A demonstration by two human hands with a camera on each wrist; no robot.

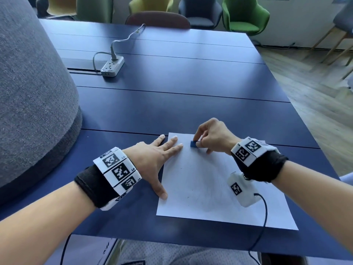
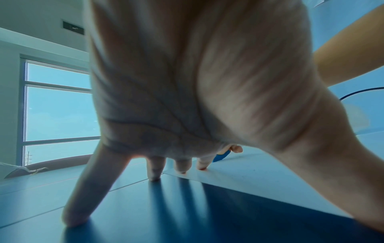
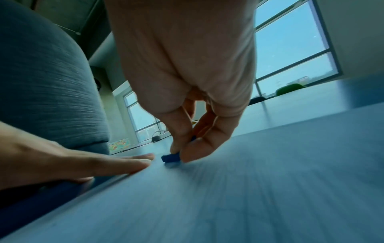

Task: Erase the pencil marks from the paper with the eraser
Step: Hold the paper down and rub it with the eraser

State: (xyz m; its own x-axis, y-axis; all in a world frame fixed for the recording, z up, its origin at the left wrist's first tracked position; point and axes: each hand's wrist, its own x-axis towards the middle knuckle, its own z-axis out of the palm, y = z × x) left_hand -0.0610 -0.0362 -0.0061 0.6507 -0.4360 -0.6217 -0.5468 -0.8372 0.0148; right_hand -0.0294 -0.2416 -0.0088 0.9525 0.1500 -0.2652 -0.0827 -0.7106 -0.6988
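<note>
A white sheet of paper (image 1: 206,184) lies on the dark blue table (image 1: 172,88), with faint pencil marks (image 1: 198,194) across its middle. My right hand (image 1: 206,138) pinches a small blue eraser (image 1: 193,144) and holds it against the paper near the far edge. In the right wrist view the eraser (image 3: 170,158) sits between thumb and fingertips on the sheet. My left hand (image 1: 158,159) lies flat with fingers spread, straddling the paper's left edge. Two of its fingertips (image 2: 182,166) press the sheet, and the eraser (image 2: 222,157) shows beyond them.
A white power strip (image 1: 112,66) with its cable lies at the far left of the table. A large grey upholstered shape (image 1: 32,92) rises at the left. Chairs (image 1: 245,14) stand beyond the far edge. A black cable (image 1: 264,217) trails from my right wrist over the paper.
</note>
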